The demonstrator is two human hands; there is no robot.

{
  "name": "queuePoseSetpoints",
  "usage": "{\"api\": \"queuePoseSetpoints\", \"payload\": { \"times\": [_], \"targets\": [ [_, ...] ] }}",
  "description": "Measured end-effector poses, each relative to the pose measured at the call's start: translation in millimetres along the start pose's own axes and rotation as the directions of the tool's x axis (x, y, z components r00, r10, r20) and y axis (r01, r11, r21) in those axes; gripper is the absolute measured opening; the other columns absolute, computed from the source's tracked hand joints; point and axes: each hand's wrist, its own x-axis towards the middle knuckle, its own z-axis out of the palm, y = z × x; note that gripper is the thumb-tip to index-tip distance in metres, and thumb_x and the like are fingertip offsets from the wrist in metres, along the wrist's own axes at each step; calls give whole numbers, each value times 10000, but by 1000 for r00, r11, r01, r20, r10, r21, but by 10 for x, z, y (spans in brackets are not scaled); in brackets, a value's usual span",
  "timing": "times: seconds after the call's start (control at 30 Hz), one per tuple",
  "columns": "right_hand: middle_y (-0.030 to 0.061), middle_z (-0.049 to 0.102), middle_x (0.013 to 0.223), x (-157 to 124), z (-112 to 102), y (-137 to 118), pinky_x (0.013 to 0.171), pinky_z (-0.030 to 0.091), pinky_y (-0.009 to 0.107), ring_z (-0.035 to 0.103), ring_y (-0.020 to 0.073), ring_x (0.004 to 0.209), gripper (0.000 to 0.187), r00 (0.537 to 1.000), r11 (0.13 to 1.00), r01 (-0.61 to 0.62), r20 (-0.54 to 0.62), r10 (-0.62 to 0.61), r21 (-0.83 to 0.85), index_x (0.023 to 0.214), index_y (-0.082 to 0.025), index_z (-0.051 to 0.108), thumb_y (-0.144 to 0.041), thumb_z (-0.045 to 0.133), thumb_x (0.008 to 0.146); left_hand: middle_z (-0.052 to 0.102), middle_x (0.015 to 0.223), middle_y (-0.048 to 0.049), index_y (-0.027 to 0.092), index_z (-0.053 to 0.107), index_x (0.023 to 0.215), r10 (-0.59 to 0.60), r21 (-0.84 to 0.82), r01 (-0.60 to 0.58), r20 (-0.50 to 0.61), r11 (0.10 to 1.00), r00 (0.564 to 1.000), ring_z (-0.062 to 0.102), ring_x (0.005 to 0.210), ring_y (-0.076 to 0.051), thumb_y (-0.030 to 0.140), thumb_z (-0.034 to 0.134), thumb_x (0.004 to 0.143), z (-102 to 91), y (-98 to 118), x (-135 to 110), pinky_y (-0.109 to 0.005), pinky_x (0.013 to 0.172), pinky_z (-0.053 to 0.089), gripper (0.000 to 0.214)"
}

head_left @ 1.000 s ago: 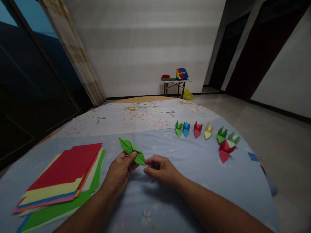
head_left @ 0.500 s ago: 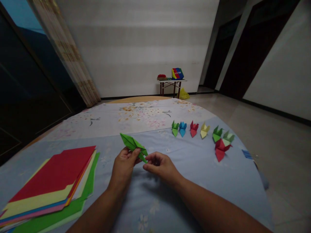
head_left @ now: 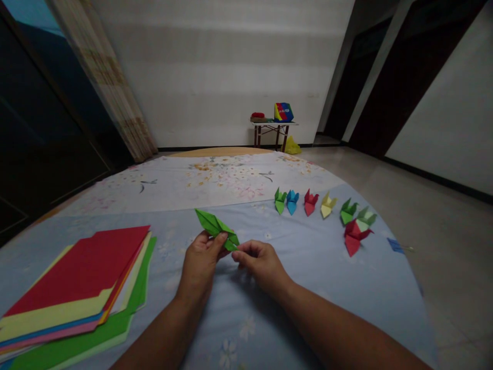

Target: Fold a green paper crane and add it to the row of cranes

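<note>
Seven figures folded on the table; I'd call the green paper part-folded. Left hand pinches its body, right hand nips its tip.

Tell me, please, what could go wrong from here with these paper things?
The folded, pointed green paper might crease wrongly or tear where the right grip pinches its narrow tip. The uneven stack of rectangular coloured paper sheets could shift if the left forearm brushes it.

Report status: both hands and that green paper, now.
Left fingers pinching folded green paper. Right fingers pinching its lower tip. Paper stack off left, out of the way.
</note>
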Motion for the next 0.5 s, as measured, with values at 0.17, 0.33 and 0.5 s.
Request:
{"api": "queuePoseSetpoints", "payload": {
  "times": [0.17,0.33,0.5],
  "targets": [
    [0,584,513,5,-11,-28,382,308,180,442,59,385,356,997,997,-75,11,75,-20,673,-121,644,-472,676,620,696,690,0,127,598,858,-7,-8,7,15,1000,1000,638,604,-125,249,730,632,14,15,9,-247,647,531,289],
    [34,632,593,26,-25,4,373,314,180,482,76,417,361,997,997,-65,39,66,-35,706,-119,661,-474,655,642,695,696,-3,126,601,850,-23,-27,23,1,999,1000,632,598,-126,239,735,620,17,5,17,-251,640,529,289],
    [26,633,607,21,-17,-56,382,296,167,507,72,445,318,995,995,-97,23,97,-16,670,-122,656,-433,683,611,689,697,-4,124,610,823,-35,-29,35,-5,999,999,626,604,-127,244,738,614,3,-12,33,-262,653,527,273]
  ]
}}
